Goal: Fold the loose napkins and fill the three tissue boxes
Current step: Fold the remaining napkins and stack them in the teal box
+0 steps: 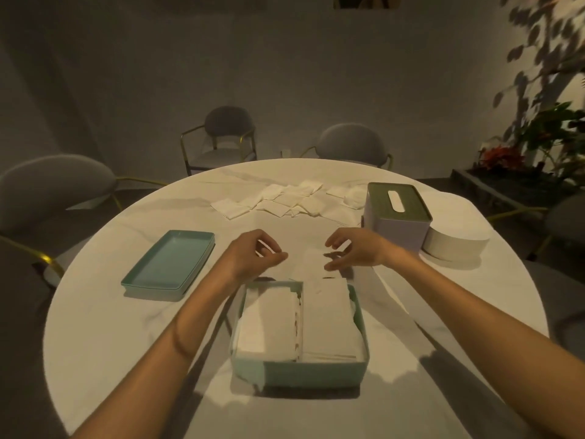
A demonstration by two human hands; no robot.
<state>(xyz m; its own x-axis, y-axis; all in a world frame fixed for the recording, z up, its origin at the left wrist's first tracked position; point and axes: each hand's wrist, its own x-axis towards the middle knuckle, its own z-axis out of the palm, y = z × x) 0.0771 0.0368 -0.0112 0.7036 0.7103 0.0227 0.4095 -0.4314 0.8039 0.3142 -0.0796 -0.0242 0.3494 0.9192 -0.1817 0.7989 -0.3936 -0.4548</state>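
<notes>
Nearest, at six o'clock on the round white table (104, 327), the open teal box (300, 370) holds two neat stacks of soft white folded napkins (326, 321). Just beyond it the left hand (253, 253) hovers with fingers curled, pinching nothing I can make out; the right hand (351, 251) hangs loose, fingers spread. The shallow teal lid (167, 264) lies at nine o'clock. A lavender box (397, 217) with slotted olive top stands at two o'clock, a white rounded box (456, 245) touching it. Loose napkins (285, 201) scatter at twelve
</notes>
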